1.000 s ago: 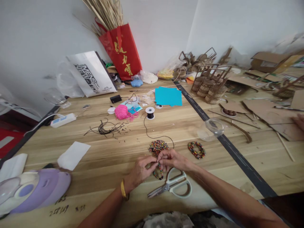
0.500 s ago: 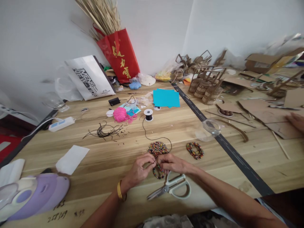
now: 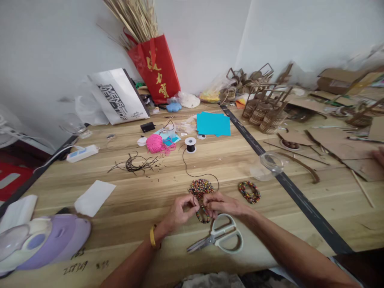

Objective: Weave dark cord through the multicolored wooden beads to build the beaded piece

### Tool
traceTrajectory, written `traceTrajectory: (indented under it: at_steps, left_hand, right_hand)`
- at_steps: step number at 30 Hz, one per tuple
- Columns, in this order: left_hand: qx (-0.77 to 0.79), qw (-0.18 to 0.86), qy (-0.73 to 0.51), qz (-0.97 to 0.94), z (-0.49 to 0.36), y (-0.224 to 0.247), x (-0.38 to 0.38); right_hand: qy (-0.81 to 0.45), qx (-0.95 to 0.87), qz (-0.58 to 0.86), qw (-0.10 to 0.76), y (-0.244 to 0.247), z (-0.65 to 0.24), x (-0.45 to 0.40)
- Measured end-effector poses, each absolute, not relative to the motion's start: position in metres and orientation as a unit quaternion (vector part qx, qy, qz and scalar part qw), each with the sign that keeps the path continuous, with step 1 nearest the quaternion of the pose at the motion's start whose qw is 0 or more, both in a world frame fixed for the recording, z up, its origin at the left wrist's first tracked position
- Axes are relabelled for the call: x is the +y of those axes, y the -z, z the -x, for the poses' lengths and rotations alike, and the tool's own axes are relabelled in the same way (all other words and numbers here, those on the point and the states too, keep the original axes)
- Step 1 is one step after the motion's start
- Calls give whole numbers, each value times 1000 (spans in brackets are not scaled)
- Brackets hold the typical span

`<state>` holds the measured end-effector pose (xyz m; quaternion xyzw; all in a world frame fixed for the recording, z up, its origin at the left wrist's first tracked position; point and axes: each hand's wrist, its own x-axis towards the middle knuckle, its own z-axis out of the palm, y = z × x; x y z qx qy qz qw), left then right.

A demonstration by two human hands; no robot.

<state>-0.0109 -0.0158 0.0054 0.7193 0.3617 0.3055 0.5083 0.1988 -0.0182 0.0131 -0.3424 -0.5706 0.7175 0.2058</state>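
Thumb and fingertips of my left hand [image 3: 183, 209] pinch a thin black cord. My right hand [image 3: 223, 204] is closed on the cord's other side, its fingertips pressed together. Between and below the hands hangs a small loop of coloured beads [image 3: 203, 216], touching the table. Just beyond lies a pile of loose coloured beads [image 3: 201, 187]. A black cord runs from the white spool [image 3: 190, 145] round the pile's right side. Scissors with pale handles [image 3: 220, 236] lie below my right hand. Finished-looking bead rings [image 3: 249, 192] rest to the right.
Black cord pieces [image 3: 133, 163] and a pink yarn ball [image 3: 154, 143] lie left of the spool. Blue sheets [image 3: 213, 124] are behind it. A clear round lid [image 3: 271, 161] sits right. Another person's hand [image 3: 378, 156] shows at the right edge.
My hands have moved slightly apart at the cord above the bead loop. The whole view has shifted a little, so things appear slightly further right.
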Motion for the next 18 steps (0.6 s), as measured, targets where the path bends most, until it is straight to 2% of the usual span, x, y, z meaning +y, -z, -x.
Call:
traceTrajectory:
  at_steps: [13,18]
  left_hand:
    - [375,518,-286,-714,11,-10,-17]
    - [375,554,-251,-699,12,-5,-18]
  right_hand:
    - [-712,-595,323,186,-11,-199,-19]
    - [-713,-596,321,182,-11,-197,-20]
